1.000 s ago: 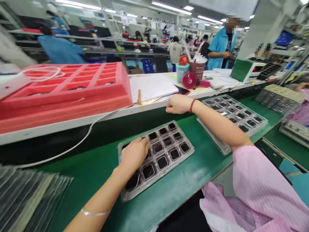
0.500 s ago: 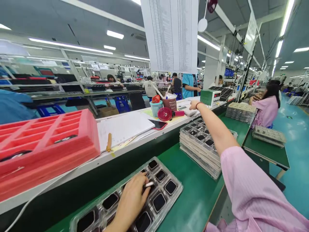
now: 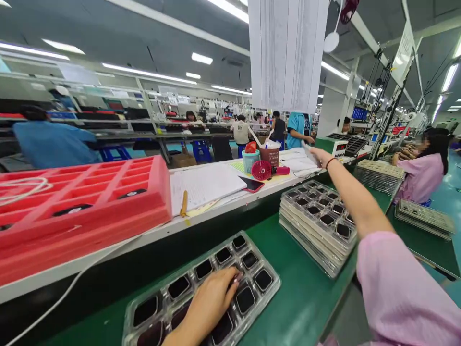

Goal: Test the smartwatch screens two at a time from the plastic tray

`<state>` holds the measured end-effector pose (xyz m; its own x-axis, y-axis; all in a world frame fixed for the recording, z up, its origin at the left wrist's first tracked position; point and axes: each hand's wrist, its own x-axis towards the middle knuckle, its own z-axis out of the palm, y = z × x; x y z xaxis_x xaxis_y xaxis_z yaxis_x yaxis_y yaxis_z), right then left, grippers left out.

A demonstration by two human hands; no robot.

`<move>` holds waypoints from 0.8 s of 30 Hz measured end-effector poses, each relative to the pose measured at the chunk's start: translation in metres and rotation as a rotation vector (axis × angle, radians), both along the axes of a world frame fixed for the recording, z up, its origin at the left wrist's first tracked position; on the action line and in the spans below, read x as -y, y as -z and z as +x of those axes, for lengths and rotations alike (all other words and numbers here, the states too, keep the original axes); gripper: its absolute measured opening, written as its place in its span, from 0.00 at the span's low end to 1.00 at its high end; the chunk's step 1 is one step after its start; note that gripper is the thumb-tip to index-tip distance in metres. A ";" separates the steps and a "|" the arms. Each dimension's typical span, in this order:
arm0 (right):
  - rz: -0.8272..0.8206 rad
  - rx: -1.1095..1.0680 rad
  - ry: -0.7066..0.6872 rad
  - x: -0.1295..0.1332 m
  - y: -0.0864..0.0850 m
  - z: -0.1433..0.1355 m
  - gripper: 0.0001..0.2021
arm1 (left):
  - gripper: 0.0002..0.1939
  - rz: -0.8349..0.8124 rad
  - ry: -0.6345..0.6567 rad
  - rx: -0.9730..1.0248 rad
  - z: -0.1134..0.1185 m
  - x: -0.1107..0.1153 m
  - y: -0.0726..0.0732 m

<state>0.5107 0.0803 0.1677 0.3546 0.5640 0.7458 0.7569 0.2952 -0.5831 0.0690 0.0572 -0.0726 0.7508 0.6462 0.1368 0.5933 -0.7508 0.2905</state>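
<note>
A clear plastic tray holds dark square pieces with rounded corners and pale rims, such as one dark square piece near its right end. My left hand rests over the tray, fingers curled together at one compartment; what they grip there, if anything, is hidden. Out over the white shelf, my right hand grips a thin grey flat object and holds it up tilted. Motion blur keeps its kind unclear.
Stacked filled trays stand right on the green bench. Along the shelf are red foam, papers, a phone, a small fan and cups. A co-worker in pink sits at right.
My right hand has lifted the grey flat object off the shelf. The pale-edged piece that stuck out of my left fingers no longer shows. The view has turned left.
</note>
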 end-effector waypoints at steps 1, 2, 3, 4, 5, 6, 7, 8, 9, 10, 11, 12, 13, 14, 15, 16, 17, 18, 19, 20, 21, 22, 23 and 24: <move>-0.095 -0.023 -0.023 0.011 0.000 0.005 0.16 | 0.15 0.002 0.001 -0.007 0.001 0.000 0.000; -0.194 -0.048 -0.040 0.026 0.002 0.007 0.17 | 0.15 0.002 0.004 -0.010 0.002 0.000 0.000; -0.280 -0.070 -0.060 0.045 0.007 0.004 0.20 | 0.16 0.002 0.018 -0.007 0.003 0.000 0.000; -0.343 -0.081 -0.088 0.067 0.016 -0.002 0.22 | 0.17 0.003 0.042 -0.001 0.003 0.000 0.001; -0.384 -0.085 -0.123 0.092 0.028 -0.014 0.25 | 0.18 0.012 0.058 0.006 0.004 0.000 0.003; -0.414 -0.063 -0.187 0.119 0.044 -0.030 0.29 | 0.19 0.023 0.060 0.008 0.004 0.000 0.004; -0.442 0.021 -0.300 0.147 0.061 -0.050 0.35 | 0.19 0.031 0.067 -0.002 0.005 0.000 0.005; -0.470 0.095 -0.378 0.174 0.082 -0.071 0.40 | 0.20 0.040 0.067 -0.016 0.005 0.000 0.006; -0.498 0.163 -0.415 0.199 0.104 -0.093 0.42 | 0.20 0.049 0.065 -0.034 0.006 0.001 0.006; -0.496 0.224 -0.417 0.220 0.129 -0.115 0.43 | 0.21 0.054 0.064 -0.055 0.006 0.002 0.006; -0.500 0.259 -0.390 0.236 0.155 -0.134 0.43 | 0.21 0.057 0.054 -0.072 0.007 0.004 0.005; -0.505 0.272 -0.350 0.245 0.182 -0.150 0.43 | 0.21 0.056 0.037 -0.087 0.007 0.005 0.003; -0.521 0.271 -0.297 0.250 0.207 -0.163 0.43 | 0.21 0.054 0.014 -0.102 0.008 0.007 0.001; -0.535 0.264 -0.230 0.249 0.230 -0.172 0.43 | 0.21 0.050 -0.013 -0.116 0.009 0.009 -0.001; -0.536 0.253 -0.146 0.245 0.250 -0.180 0.42 | 0.21 0.045 -0.040 -0.129 0.010 0.011 -0.003; -0.527 0.239 -0.064 0.239 0.266 -0.185 0.42 | 0.20 0.041 -0.064 -0.140 0.011 0.013 -0.005; -0.525 0.224 -0.004 0.232 0.278 -0.188 0.41 | 0.20 0.036 -0.081 -0.149 0.011 0.014 -0.007; -0.530 0.214 0.041 0.226 0.285 -0.191 0.41 | 0.20 0.029 -0.093 -0.155 0.011 0.014 -0.008; -0.542 0.211 0.072 0.222 0.290 -0.192 0.40 | 0.20 0.021 -0.101 -0.158 0.011 0.015 -0.009; -0.558 0.216 0.098 0.220 0.293 -0.192 0.41 | 0.21 0.011 -0.107 -0.160 0.010 0.014 -0.009; -0.576 0.229 0.126 0.219 0.294 -0.192 0.41 | 0.21 0.004 -0.111 -0.163 0.008 0.014 -0.009; -0.597 0.248 0.159 0.221 0.293 -0.190 0.41 | 0.22 0.001 -0.114 -0.166 0.006 0.013 -0.009; -0.624 0.271 0.190 0.223 0.292 -0.189 0.41 | 0.22 0.004 -0.116 -0.168 0.004 0.012 -0.009; -0.659 0.296 0.213 0.227 0.291 -0.186 0.42 | 0.23 0.009 -0.118 -0.170 0.002 0.012 -0.008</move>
